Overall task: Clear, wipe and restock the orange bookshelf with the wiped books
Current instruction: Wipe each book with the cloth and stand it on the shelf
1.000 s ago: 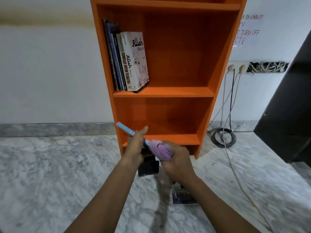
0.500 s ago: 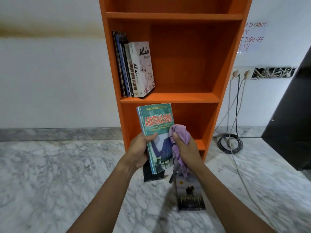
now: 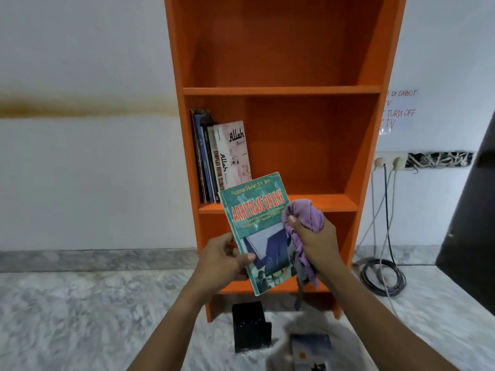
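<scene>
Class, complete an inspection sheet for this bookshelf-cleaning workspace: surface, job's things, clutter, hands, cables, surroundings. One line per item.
Surface: marble floor, pale grey and veined.
Job's things: orange bookshelf; row of books upright at the middle shelf's left; green book, titled Arbitrase Online, held in front of the shelf; purple cloth at its cover's right edge.
Clutter: black object and dark book on the floor below the shelf.
Hands: left hand holds the green book's left edge; right hand grips the purple cloth.
Cables: cables plugged into wall sockets; coil on the floor.
Surroundings: white wall with a brown stain; handwritten notice; dark panel at right.
</scene>
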The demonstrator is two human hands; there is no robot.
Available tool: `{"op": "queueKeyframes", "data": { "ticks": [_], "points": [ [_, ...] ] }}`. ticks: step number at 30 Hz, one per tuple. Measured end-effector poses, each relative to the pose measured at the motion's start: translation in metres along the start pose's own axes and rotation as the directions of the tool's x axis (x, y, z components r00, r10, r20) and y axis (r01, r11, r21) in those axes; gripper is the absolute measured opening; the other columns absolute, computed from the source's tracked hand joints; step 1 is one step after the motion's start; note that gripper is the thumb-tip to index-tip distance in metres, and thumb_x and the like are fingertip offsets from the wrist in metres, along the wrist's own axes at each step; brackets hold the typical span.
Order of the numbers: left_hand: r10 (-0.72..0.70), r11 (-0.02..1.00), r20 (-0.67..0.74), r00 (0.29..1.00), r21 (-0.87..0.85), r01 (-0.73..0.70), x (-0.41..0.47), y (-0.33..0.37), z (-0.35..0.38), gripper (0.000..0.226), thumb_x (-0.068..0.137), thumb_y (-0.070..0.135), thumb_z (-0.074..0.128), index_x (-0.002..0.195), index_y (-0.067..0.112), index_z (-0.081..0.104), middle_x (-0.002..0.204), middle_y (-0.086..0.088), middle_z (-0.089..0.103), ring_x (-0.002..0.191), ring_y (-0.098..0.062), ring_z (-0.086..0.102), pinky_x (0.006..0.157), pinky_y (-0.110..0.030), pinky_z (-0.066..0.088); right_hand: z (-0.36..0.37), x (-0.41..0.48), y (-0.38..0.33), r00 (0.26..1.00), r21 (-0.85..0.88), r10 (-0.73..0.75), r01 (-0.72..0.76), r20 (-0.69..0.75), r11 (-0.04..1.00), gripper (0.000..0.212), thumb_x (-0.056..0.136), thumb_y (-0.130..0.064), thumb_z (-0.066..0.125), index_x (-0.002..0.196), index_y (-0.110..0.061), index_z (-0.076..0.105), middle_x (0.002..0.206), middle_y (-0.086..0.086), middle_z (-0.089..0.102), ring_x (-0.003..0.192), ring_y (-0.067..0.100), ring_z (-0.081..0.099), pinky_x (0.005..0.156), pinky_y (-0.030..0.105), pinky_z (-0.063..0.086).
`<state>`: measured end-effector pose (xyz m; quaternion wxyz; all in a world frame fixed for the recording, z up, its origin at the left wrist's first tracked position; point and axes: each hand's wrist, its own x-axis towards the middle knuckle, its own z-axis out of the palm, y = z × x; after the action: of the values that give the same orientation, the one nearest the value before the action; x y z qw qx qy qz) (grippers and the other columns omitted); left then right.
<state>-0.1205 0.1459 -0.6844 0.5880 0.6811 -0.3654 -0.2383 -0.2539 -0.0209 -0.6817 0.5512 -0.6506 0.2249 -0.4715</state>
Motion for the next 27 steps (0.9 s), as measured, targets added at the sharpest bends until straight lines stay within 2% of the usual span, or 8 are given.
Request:
{"op": "queueKeyframes", "data": {
  "ticks": [3, 7, 12, 15, 18, 20, 23, 27],
  "points": [
    [0.124, 0.984, -0.160, 0.979, 0.146, -0.101, 0.023, 0.019, 0.002, 0.022, 0.087, 0.013, 0.078, 0.099, 0.027, 0.066, 0.088, 0.002, 0.076, 0.078, -0.010, 0.075, 0.062, -0.037, 0.064, 0.011, 0.032, -0.014, 0.998, -0.064, -0.057, 0.057, -0.010, 0.996, 0.030, 0.092, -0.027, 0.076, 0.108, -0.005, 0.065, 0.097, 0.028, 0.070, 0.087, 0.047, 0.067, 0.076, 0.060, 0.058],
    [0.232, 0.962, -0.228, 0.946, 0.201, -0.187, 0.070, 0.053, 0.000, 0.024, 0.086, 0.011, 0.078, 0.102, 0.022, 0.063, 0.099, 0.000, 0.072, 0.085, -0.016, 0.073, 0.064, -0.039, 0.065, 0.031, 0.087, -0.032, 0.984, -0.228, -0.157, 0.135, -0.085, 0.964, 0.023, 0.091, -0.041, 0.072, 0.087, -0.021, 0.062, 0.080, 0.004, 0.070, 0.075, 0.027, 0.069, 0.071, 0.052, 0.060],
    [0.331, 0.921, -0.370, 0.868, 0.327, -0.212, 0.153, 0.076, 0.002, 0.024, 0.082, 0.011, 0.080, 0.092, 0.020, 0.060, 0.090, 0.007, 0.064, 0.090, -0.021, 0.070, 0.074, -0.040, 0.063, 0.050, 0.126, -0.025, 0.987, -0.247, -0.145, 0.125, -0.065, 0.961, 0.027, 0.097, -0.033, 0.069, 0.089, -0.011, 0.058, 0.058, -0.005, 0.057, 0.044, 0.001, 0.052, 0.046, 0.016, 0.040],
    [0.332, 0.917, -0.512, 0.792, 0.373, -0.144, 0.190, 0.068, 0.006, 0.017, 0.084, 0.012, 0.078, 0.096, 0.014, 0.066, 0.094, -0.003, 0.070, 0.090, -0.023, 0.069, 0.072, -0.032, 0.059, 0.059, 0.138, -0.002, 0.993, -0.242, -0.116, 0.110, -0.008, 0.964, 0.025, 0.096, -0.033, 0.070, 0.088, -0.013, 0.057, 0.056, -0.006, 0.056, 0.045, 0.001, 0.053, 0.045, 0.016, 0.039],
    [0.330, 0.910, -0.588, 0.739, 0.407, -0.083, 0.203, 0.044, 0.008, 0.014, 0.085, 0.015, 0.078, 0.085, 0.012, 0.064, 0.083, -0.001, 0.069, 0.074, -0.016, 0.067, 0.055, -0.019, 0.049, 0.066, 0.141, 0.019, 0.997, -0.263, -0.074, 0.076, 0.017, 0.962, 0.026, 0.096, -0.034, 0.070, 0.089, -0.012, 0.058, 0.058, -0.010, 0.059, 0.049, 0.001, 0.055, 0.052, 0.026, 0.047],
    [0.334, 0.896, -0.602, 0.725, 0.442, -0.046, 0.207, 0.027, 0.010, 0.021, 0.083, 0.018, 0.081, 0.077, 0.014, 0.061, 0.073, 0.002, 0.064, 0.065, -0.012, 0.063, 0.053, -0.023, 0.052, 0.070, 0.139, 0.031, 0.999, -0.251, -0.044, 0.050, 0.029, 0.967, 0.029, 0.096, -0.034, 0.070, 0.090, -0.009, 0.057, 0.061, -0.009, 0.059, 0.053, 0.004, 0.054, 0.058, 0.032, 0.051],
    [0.343, 0.882, -0.604, 0.719, 0.470, -0.026, 0.209, 0.021, 0.010, 0.024, 0.078, 0.022, 0.085, 0.076, 0.014, 0.062, 0.072, 0.000, 0.066, 0.068, -0.016, 0.067, 0.061, -0.031, 0.059, 0.071, 0.132, 0.041, 1.000, -0.225, 0.005, -0.003, 0.010, 0.974, 0.028, 0.097, -0.033, 0.070, 0.095, -0.008, 0.059, 0.072, 0.003, 0.060, 0.067, 0.024, 0.060, 0.068, 0.049, 0.052],
    [0.350, 0.857, -0.587, 0.730, 0.515, 0.003, 0.198, 0.029, 0.011, 0.030, 0.078, 0.028, 0.085, 0.085, 0.012, 0.060, 0.084, -0.004, 0.069, 0.077, -0.021, 0.068, 0.065, -0.035, 0.059, 0.066, 0.119, 0.039, 1.000, -0.216, 0.009, -0.014, -0.024, 0.976, 0.025, 0.097, -0.030, 0.070, 0.083, -0.016, 0.054, 0.066, -0.001, 0.055, 0.057, 0.015, 0.052, 0.059, 0.035, 0.049]
  ]
}}
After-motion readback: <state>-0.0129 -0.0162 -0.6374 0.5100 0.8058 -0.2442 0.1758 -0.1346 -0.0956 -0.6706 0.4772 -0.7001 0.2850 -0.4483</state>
